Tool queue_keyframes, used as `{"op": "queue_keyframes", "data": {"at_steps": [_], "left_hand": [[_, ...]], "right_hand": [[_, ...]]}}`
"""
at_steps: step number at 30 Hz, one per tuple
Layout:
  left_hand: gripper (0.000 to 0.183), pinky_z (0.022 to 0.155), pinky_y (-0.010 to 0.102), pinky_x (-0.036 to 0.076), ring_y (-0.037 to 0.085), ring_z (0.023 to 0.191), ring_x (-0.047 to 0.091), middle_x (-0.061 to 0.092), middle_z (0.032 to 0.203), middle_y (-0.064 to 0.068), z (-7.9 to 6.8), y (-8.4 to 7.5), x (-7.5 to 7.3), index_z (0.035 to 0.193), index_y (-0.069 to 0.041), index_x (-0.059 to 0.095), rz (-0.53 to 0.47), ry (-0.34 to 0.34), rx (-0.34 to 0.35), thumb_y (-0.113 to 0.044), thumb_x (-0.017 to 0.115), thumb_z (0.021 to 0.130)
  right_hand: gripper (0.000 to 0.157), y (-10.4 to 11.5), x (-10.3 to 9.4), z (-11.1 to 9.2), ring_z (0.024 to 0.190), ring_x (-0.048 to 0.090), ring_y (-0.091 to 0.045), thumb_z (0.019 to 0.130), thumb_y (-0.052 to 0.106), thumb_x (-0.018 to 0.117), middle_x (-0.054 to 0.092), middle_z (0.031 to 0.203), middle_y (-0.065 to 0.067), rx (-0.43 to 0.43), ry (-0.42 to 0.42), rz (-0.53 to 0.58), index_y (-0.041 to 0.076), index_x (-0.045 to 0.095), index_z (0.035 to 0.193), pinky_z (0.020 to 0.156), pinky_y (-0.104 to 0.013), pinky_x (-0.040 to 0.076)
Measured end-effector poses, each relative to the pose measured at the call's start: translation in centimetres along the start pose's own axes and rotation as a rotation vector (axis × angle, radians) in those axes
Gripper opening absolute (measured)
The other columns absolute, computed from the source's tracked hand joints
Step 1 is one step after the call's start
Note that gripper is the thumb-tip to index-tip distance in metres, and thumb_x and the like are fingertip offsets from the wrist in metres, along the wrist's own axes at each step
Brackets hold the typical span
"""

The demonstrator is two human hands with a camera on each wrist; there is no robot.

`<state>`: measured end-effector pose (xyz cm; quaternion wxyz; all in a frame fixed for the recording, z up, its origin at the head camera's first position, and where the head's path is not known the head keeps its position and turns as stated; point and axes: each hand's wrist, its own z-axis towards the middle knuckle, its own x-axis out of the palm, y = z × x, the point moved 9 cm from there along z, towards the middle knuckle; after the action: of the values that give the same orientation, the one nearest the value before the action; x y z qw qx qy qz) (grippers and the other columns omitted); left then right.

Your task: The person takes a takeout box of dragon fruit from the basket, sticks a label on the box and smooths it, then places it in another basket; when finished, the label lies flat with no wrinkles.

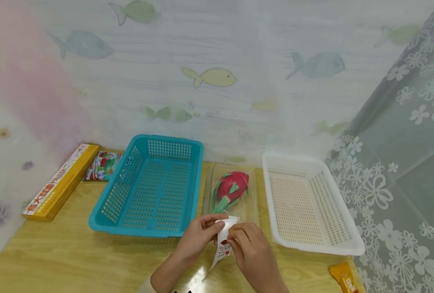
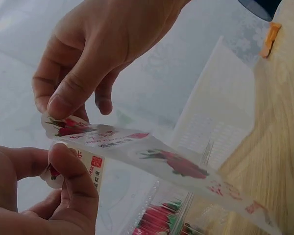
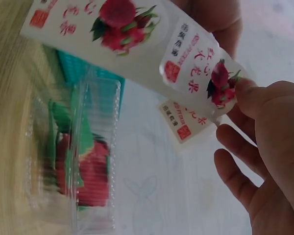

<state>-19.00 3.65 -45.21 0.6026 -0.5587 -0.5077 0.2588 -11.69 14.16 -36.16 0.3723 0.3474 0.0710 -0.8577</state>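
Note:
A strip of white labels printed with dragon fruit hangs between both hands over the front of the table. My left hand pinches the strip, thumb on its face, near a folded-back end seen in the left wrist view. My right hand pinches the edge of one label, which stands partly lifted off the backing in the right wrist view. Just beyond the hands, a red dragon fruit with green leaves lies in a clear plastic box.
A teal basket stands left of the box, a white basket to its right. At far left lie a yellow pasta box and a colourful packet. A small orange packet sits near the right table edge. Patterned curtains hang behind.

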Motion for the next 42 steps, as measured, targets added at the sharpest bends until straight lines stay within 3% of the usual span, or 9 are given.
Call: {"op": "queue_keyframes", "data": {"at_steps": [3, 9, 16, 20, 25, 31, 34, 37, 42], "left_hand": [[0.039, 0.065, 0.017, 0.049, 0.005, 0.074, 0.06, 0.071, 0.092, 0.0, 0.0, 0.0, -0.2, 0.131, 0.011, 0.06, -0.003, -0.025, -0.001, -0.01, 0.065, 0.098], [0.039, 0.069, 0.019, 0.052, 0.008, 0.081, 0.065, 0.074, 0.106, 0.012, -0.1, 0.1, -0.2, 0.13, 0.011, 0.061, -0.001, -0.049, 0.007, -0.009, 0.066, 0.097], [0.038, 0.073, 0.022, 0.055, 0.011, 0.087, 0.068, 0.072, 0.113, 0.016, 0.2, 0.3, 0.2, 0.13, 0.006, 0.063, 0.032, -0.03, 0.029, -0.013, 0.068, 0.097], [0.038, 0.075, 0.022, 0.056, 0.009, 0.09, 0.07, 0.072, 0.112, 0.014, -0.1, 0.9, 0.3, 0.13, 0.005, 0.063, 0.064, -0.015, 0.036, -0.012, 0.069, 0.097], [0.034, 0.07, 0.018, 0.053, 0.004, 0.08, 0.065, 0.07, 0.101, 0.007, -0.8, 1.9, -0.3, 0.127, 0.004, 0.066, 0.14, -0.031, 0.055, -0.011, 0.069, 0.097], [0.033, 0.064, 0.016, 0.05, 0.002, 0.071, 0.06, 0.065, 0.085, 0.002, -1.9, 3.2, -1.0, 0.125, 0.003, 0.067, 0.185, -0.052, 0.06, -0.013, 0.07, 0.096], [0.034, 0.06, 0.015, 0.046, 0.001, 0.065, 0.056, 0.061, 0.077, 0.0, -2.5, 4.3, -1.5, 0.126, 0.001, 0.067, 0.218, -0.069, 0.039, -0.014, 0.071, 0.096], [0.035, 0.061, 0.017, 0.051, 0.003, 0.068, 0.062, 0.067, 0.082, 0.001, -3.1, 5.6, -1.7, 0.128, 0.001, 0.065, 0.206, -0.046, 0.002, -0.013, 0.07, 0.097], [0.034, 0.064, 0.019, 0.054, 0.007, 0.075, 0.067, 0.07, 0.09, 0.003, -3.3, 7.5, -1.7, 0.128, 0.002, 0.062, 0.188, -0.005, -0.032, -0.011, 0.068, 0.098]], "right_hand": [[0.029, 0.2, -0.1, -0.1, 0.095, 0.061, -0.017, 0.11, 0.025, 0.047, 0.065, 0.096, 0.003, -0.009, 0.001, 0.005, 0.011, 0.065, 0.092, 0.092, -0.024, 0.047], [0.026, 0.6, -0.5, -0.1, 0.092, 0.06, -0.016, 0.109, 0.025, 0.05, 0.063, 0.092, 0.005, -0.036, -0.018, 0.038, 0.01, 0.065, 0.094, 0.087, -0.025, 0.047], [0.032, 0.6, -0.6, -0.4, 0.09, 0.059, -0.014, 0.109, 0.031, 0.049, 0.067, 0.088, 0.008, 0.005, 0.042, 0.021, 0.016, 0.07, 0.091, 0.085, -0.024, 0.046], [0.031, 0.8, -0.6, -0.8, 0.091, 0.057, -0.011, 0.109, 0.03, 0.049, 0.067, 0.091, 0.008, 0.013, 0.082, 0.103, 0.02, 0.072, 0.09, 0.085, -0.022, 0.047], [0.01, 1.2, -0.3, -1.2, 0.098, 0.057, -0.011, 0.1, 0.017, 0.065, 0.065, 0.1, 0.009, 0.019, 0.157, 0.231, 0.022, 0.07, 0.093, 0.089, -0.02, 0.048], [0.019, 1.8, 0.2, -1.4, 0.095, 0.059, -0.009, 0.086, 0.005, 0.079, 0.068, 0.094, 0.01, -0.004, 0.217, 0.317, 0.02, 0.071, 0.096, 0.089, -0.017, 0.048], [0.013, 2.2, 0.3, -1.4, 0.093, 0.06, -0.008, 0.09, 0.009, 0.078, 0.07, 0.094, 0.01, -0.025, 0.225, 0.353, 0.019, 0.072, 0.096, 0.087, -0.015, 0.049], [0.003, 2.4, 0.3, -1.4, 0.093, 0.061, -0.007, 0.096, 0.016, 0.072, 0.071, 0.094, 0.009, -0.036, 0.224, 0.399, 0.019, 0.073, 0.096, 0.086, -0.014, 0.049], [0.004, 2.2, 0.4, -1.4, 0.092, 0.062, -0.009, 0.099, 0.016, 0.069, 0.071, 0.095, 0.007, -0.014, 0.213, 0.43, 0.017, 0.072, 0.096, 0.086, -0.015, 0.051]]}}
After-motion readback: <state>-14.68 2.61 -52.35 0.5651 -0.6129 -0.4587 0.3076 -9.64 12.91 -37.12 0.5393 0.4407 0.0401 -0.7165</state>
